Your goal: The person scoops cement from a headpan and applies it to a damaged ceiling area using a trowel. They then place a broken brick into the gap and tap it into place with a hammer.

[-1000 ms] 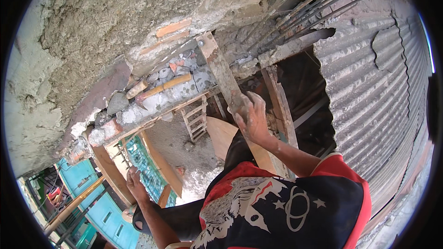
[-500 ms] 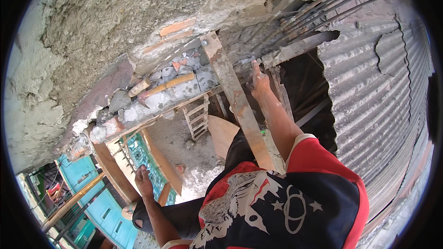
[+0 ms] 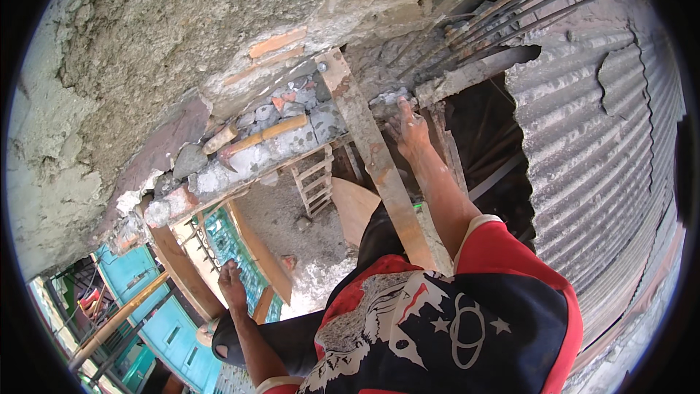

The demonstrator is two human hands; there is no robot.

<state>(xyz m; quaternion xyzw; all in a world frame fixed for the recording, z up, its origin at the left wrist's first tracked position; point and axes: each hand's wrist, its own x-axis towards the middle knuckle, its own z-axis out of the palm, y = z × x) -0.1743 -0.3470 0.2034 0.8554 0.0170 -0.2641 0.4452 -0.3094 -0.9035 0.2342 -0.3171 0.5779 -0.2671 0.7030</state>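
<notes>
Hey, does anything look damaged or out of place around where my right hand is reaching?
Yes. The right hand rests on a broken concrete edge strewn with loose rubble, bare bent steel rods jut from it, and the grey corrugated metal sheet has a torn hole near its top.

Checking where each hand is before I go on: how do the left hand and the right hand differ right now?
The right hand is stretched up with fingers spread, at the rubble beside the upright wooden plank; the left hand hangs low, loosely curled, next to a slanted wooden beam. The right arm is extended and reaching; the left arm is bent, close to the body. Both are bare, and neither visibly holds a tool.
</notes>
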